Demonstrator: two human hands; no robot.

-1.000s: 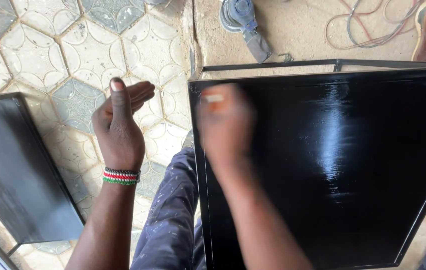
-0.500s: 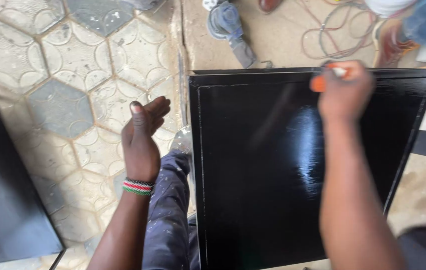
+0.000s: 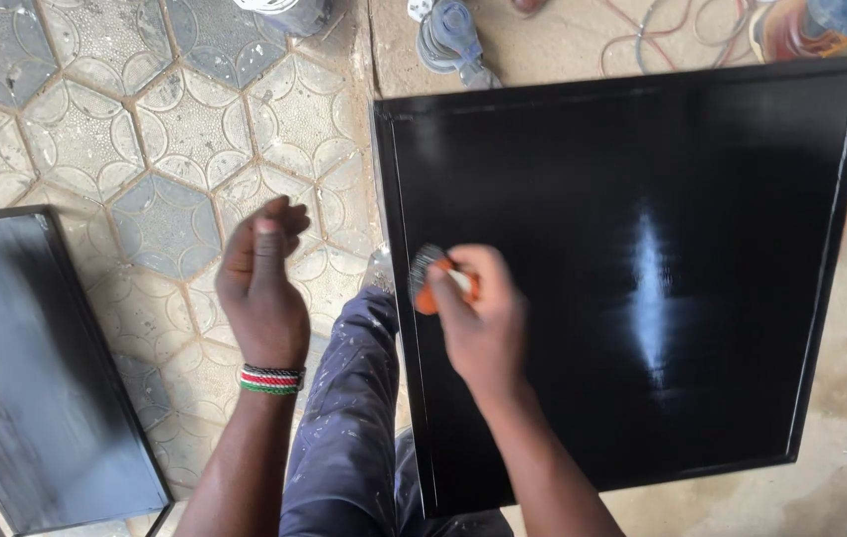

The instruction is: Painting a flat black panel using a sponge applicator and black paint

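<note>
A small paintbrush with an orange handle (image 3: 433, 283) sits in the grip of the right hand (image 3: 478, 323), fingers clenched around the handle, with the bristle end pointing up and left. The brush lies against the left margin of a large, glossy black-painted square metal panel (image 3: 642, 278), just inside its raised left edge and about halfway down that side. The panel's wet-looking surface shows a bright streak of reflected light right of centre.

The left hand (image 3: 262, 283) hovers to the left of the panel, over the floor, holding nothing; its grip is released, the fingers loosely curled and the thumb up. A red, white, green and black beaded wristband (image 3: 271, 379) circles that wrist. Between the two arms is the person's knee in paint-speckled dark blue trousers (image 3: 349, 428).

The floor is paved with pale hexagonal patterned tiles (image 3: 175, 129). A second, duller black flat panel (image 3: 36, 368) lies at the lower left. Beyond the big panel's top edge rest a grey power tool (image 3: 448, 35) and loops of reddish cable (image 3: 672, 30) on bare concrete.
</note>
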